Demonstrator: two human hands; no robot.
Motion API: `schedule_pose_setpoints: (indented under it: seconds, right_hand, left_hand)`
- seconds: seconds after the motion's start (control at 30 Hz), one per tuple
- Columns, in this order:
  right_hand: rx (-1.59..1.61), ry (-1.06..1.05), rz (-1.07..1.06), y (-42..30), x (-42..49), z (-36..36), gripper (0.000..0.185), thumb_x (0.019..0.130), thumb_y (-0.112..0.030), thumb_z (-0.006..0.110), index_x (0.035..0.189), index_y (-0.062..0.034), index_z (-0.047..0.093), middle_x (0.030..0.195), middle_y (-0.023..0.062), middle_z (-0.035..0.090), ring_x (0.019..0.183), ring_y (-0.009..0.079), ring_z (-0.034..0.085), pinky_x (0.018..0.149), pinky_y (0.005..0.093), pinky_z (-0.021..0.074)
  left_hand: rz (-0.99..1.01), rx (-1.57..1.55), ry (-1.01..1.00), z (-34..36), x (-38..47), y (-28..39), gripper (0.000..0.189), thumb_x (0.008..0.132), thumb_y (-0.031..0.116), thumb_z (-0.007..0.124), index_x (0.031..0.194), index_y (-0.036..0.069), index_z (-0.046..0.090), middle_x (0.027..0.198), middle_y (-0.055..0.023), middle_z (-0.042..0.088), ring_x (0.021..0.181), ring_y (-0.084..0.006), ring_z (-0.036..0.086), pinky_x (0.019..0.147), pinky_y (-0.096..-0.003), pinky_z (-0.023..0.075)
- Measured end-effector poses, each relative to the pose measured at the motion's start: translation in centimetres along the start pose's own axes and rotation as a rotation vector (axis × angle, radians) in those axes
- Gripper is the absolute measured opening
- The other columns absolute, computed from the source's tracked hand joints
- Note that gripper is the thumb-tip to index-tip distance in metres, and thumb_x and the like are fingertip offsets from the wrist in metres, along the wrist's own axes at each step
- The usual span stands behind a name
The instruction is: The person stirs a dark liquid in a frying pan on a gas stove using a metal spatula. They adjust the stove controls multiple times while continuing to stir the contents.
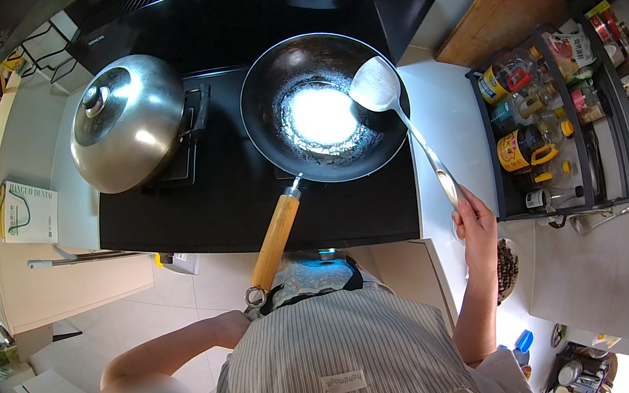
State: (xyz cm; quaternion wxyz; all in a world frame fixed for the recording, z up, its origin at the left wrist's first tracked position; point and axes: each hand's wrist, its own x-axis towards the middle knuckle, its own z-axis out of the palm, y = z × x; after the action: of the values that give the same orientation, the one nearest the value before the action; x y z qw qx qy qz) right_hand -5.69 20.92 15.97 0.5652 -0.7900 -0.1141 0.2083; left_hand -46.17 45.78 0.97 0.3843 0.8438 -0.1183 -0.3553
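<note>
My right hand [476, 222] grips the upper handle of a metal wok spatula [376, 86]. The spatula's broad blade hangs over the right side of a dark wok [274, 121]; whether it touches the wok is unclear. Bright glare covers the wok's bottom, and a whitish, speckled wet ring surrounds the glare. The wok's wooden handle [274, 241] points toward me and ends in a metal ring. My left hand [235, 327] rests at my waist beside the striped apron [336, 350], its fingers hidden.
A domed steel lidded pot [161, 133] sits on the left of the black cooktop [353, 215]. On the right stands a rack [489, 142] of bottles and seasonings, with a wooden board [500, 13] behind. A bowl of small dark pieces [506, 272] lies near my right forearm.
</note>
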Motion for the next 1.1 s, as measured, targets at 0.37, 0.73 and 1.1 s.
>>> schedule_pose_setpoints:
  seconds: [0.37, 0.73, 1.1]
  right_hand:
    - [0.042, -0.005, -0.006, 0.3, 0.3, -0.2, 0.035, 0.096, -0.015, 0.056, 0.126, 0.0021, 0.058, 0.066, -0.0031, 0.048, 0.051, 0.0006, 0.032, 0.044, 0.0169, 0.0244]
    - [-0.081, -0.113, 0.137, -1.1, 2.4, 0.8, 0.035, 0.097, -0.02, 0.054, 0.125, 0.0012, 0.058, 0.067, -0.002, 0.049, 0.049, 0.0013, 0.034, 0.045, 0.017, 0.0287]
    - [0.421, -0.311, 0.396, 2.5, 4.5, 1.9, 0.022, 0.098, -0.022, 0.054, 0.107, -0.0027, 0.058, 0.066, -0.0022, 0.051, 0.048, 0.0023, 0.033, 0.046, 0.0184, 0.0309]
  left_hand:
    - [-0.007, -0.103, 0.098, 0.5, -0.2, 0.0, 0.016, 0.079, 0.024, 0.06, 0.08, 0.008, 0.059, 0.076, -0.0134, 0.065, 0.071, -0.0364, 0.061, 0.063, -0.0461, 0.05]
    - [-0.175, -0.168, -0.018, -0.6, -0.3, 1.2, 0.024, 0.081, 0.031, 0.058, 0.085, 0.008, 0.064, 0.083, -0.0159, 0.067, 0.077, -0.0376, 0.062, 0.07, -0.0456, 0.0501]
    - [-0.196, -0.141, -0.065, -1.0, -0.1, 1.3, 0.027, 0.083, 0.034, 0.057, 0.089, 0.008, 0.064, 0.087, -0.0162, 0.067, 0.082, -0.0374, 0.063, 0.073, -0.0449, 0.0504]
